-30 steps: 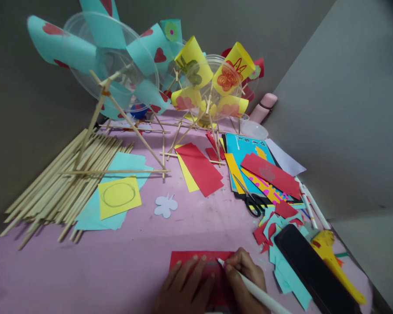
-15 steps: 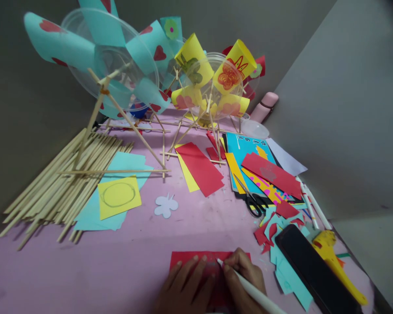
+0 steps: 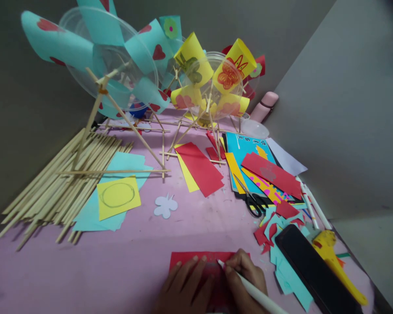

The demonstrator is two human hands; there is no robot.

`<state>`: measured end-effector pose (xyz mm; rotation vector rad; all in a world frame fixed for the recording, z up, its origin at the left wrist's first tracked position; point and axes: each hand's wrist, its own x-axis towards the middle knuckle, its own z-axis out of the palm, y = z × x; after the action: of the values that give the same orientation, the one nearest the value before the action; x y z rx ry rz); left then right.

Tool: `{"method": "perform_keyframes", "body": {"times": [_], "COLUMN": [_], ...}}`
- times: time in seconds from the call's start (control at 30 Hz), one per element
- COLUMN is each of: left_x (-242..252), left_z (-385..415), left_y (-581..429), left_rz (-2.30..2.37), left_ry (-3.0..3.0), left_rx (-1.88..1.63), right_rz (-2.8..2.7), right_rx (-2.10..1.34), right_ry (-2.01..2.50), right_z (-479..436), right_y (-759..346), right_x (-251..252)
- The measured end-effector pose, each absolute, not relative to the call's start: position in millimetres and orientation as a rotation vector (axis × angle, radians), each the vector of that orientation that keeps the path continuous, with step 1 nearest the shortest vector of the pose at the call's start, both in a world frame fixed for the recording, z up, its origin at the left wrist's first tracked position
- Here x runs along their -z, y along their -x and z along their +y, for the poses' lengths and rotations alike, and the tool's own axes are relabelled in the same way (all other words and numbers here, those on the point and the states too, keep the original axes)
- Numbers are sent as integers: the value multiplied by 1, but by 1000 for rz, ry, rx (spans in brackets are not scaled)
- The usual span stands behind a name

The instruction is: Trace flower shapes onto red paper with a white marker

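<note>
A red sheet of paper [image 3: 212, 256] lies at the near edge of the view. My left hand [image 3: 185, 285] rests flat on its left part with the fingers spread. On the right part, my right hand [image 3: 245, 279] grips a white pen [image 3: 260, 295], its tip touching the paper near the middle. Faint marks show by the tip. Beyond my hands lies a white butterfly-shaped cutout [image 3: 165, 206]. The lower part of the red sheet is hidden by my hands.
Wooden sticks [image 3: 52, 187] lie left, beside a yellow square [image 3: 118, 197]. Pinwheels on stick stands [image 3: 109, 93] rise behind. Scissors [image 3: 255, 204], paper scraps [image 3: 286, 266], a black phone [image 3: 314, 270] and a yellow tool [image 3: 340, 268] are on the right.
My right hand and the pen have shifted very slightly to the right. My left hand has stayed in place.
</note>
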<state>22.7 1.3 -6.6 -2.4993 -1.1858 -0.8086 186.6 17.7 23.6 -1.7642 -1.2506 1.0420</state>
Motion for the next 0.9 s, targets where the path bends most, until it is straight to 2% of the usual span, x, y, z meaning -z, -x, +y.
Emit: {"method": "perform_keyframes", "body": {"times": [0.9], "left_x": [6], "left_z": [2], "left_y": [-22], "left_rz": [-1184], "left_ry": [2523], "left_rx": [832], "right_rz": [-1249], "right_rx": [-1041], "right_ry": [1814], "right_z": [19], "right_y": [-185], "right_x": [-25]}}
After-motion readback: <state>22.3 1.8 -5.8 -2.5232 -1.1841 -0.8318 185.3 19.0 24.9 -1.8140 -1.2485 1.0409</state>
